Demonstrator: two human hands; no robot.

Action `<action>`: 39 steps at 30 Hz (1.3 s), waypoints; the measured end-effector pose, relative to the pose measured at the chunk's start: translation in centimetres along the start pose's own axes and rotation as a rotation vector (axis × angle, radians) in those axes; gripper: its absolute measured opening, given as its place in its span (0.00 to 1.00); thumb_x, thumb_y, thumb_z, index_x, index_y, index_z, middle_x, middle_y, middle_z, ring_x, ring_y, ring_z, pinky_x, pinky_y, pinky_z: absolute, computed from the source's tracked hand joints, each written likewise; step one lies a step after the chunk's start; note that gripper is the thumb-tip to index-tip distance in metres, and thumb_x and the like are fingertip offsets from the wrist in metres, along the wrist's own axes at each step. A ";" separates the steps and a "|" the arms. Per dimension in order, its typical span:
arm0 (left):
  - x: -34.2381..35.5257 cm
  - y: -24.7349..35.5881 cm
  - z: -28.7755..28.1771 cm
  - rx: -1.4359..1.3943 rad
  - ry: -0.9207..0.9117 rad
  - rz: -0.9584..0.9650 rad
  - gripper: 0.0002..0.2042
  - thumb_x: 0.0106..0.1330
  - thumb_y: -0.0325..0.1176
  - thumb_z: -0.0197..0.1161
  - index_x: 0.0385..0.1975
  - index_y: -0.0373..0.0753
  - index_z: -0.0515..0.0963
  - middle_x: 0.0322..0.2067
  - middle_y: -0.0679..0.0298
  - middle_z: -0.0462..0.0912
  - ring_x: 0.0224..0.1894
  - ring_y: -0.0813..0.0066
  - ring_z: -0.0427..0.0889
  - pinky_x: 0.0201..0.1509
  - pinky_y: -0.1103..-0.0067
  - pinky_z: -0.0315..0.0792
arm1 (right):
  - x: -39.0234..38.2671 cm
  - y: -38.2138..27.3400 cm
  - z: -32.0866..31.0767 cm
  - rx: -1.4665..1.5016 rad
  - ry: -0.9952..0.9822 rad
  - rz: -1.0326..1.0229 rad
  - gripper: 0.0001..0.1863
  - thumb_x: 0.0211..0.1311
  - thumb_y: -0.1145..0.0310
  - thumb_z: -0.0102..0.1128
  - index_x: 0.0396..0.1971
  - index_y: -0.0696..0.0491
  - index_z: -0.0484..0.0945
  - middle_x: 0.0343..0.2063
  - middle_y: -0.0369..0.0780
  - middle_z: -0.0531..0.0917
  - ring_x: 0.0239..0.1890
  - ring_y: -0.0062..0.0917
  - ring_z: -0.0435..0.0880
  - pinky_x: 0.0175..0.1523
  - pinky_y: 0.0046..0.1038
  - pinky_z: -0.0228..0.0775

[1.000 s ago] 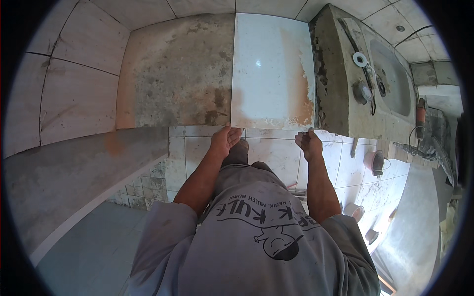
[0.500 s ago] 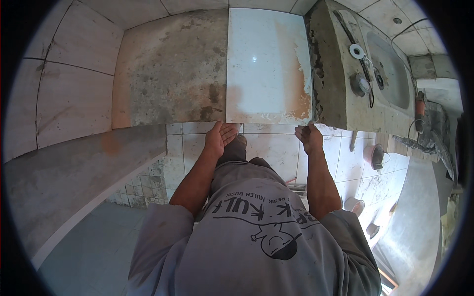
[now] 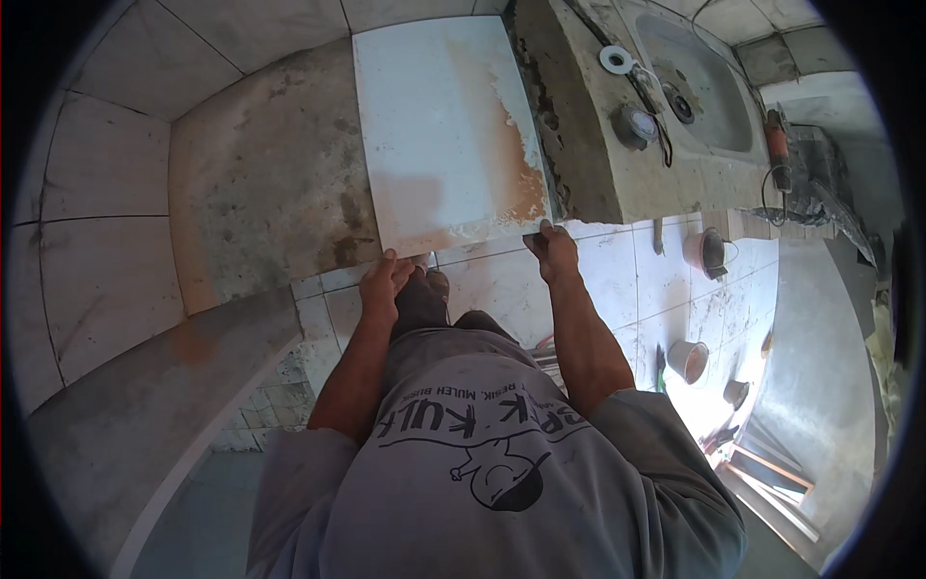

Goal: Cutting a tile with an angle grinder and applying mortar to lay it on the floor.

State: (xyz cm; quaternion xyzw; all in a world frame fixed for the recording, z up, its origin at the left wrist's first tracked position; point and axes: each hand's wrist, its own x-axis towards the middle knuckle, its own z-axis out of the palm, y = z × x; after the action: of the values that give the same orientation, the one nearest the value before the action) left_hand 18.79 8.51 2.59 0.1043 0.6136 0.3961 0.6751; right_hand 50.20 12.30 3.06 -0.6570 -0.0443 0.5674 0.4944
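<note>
Pale tiled walls [image 3: 106,164] with dark joints enclose the corner, and a light tiled floor [image 3: 598,280], smudged with dirt, stretches off to the right below. Against the walls stands a concrete bench [image 3: 270,164], its top stained grey and brown with an orange tint along the left side. The person's grey shirt [image 3: 434,511], printed with dark lettering and a cartoon figure, fills the lower middle. To the right rises a rough concrete sink block [image 3: 579,125], into which a grey basin [image 3: 709,87] is set. Between the bare part of the bench and that block lies the large white tile [image 3: 434,125], smeared orange-brown and flaky along its right and near edges; whether it rests flat or is slightly raised, I cannot tell. A pinkish bucket [image 3: 693,253] and a paler bucket [image 3: 689,365] stand on the floor. An orange-and-dark power tool [image 3: 777,140] lies beyond the basin. The left hand [image 3: 383,280] holds the tile's near left corner, thumb at the edge and fingers below; the right hand [image 3: 555,253] grips the near right corner, narrow, fingers curled under. A round container [image 3: 635,125] sits on the block, near a white ring [image 3: 606,60].
</note>
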 end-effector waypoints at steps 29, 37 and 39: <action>-0.2 -0.7 0.9 -0.193 0.075 0.046 0.15 0.65 0.40 0.58 0.35 0.31 0.74 0.33 0.56 0.80 0.37 0.68 0.82 0.43 0.77 0.76 | 0.2 0.1 -0.5 -0.107 -0.047 -0.026 0.11 0.67 0.69 0.46 0.41 0.63 0.68 0.38 0.45 0.77 0.41 0.34 0.79 0.53 0.37 0.74; 0.4 -1.3 0.3 -0.170 -0.011 0.066 0.18 0.64 0.41 0.59 0.40 0.29 0.73 0.37 0.54 0.79 0.39 0.65 0.82 0.45 0.76 0.76 | 0.4 -0.1 -0.6 -0.095 0.061 -0.041 0.11 0.66 0.69 0.50 0.40 0.63 0.69 0.33 0.46 0.78 0.34 0.33 0.80 0.44 0.34 0.80; 0.5 -1.5 0.6 -0.198 -0.046 0.066 0.18 0.64 0.40 0.58 0.40 0.27 0.73 0.37 0.53 0.79 0.39 0.64 0.83 0.46 0.76 0.76 | -0.2 -0.7 -0.2 -0.105 0.067 -0.057 0.12 0.66 0.69 0.50 0.39 0.63 0.70 0.34 0.48 0.78 0.35 0.33 0.81 0.41 0.32 0.81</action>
State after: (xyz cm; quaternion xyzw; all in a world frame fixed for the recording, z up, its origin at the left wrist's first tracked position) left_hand 19.89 8.03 1.43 0.0662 0.5522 0.4741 0.6826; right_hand 50.65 12.44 3.63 -0.6990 -0.0759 0.5277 0.4766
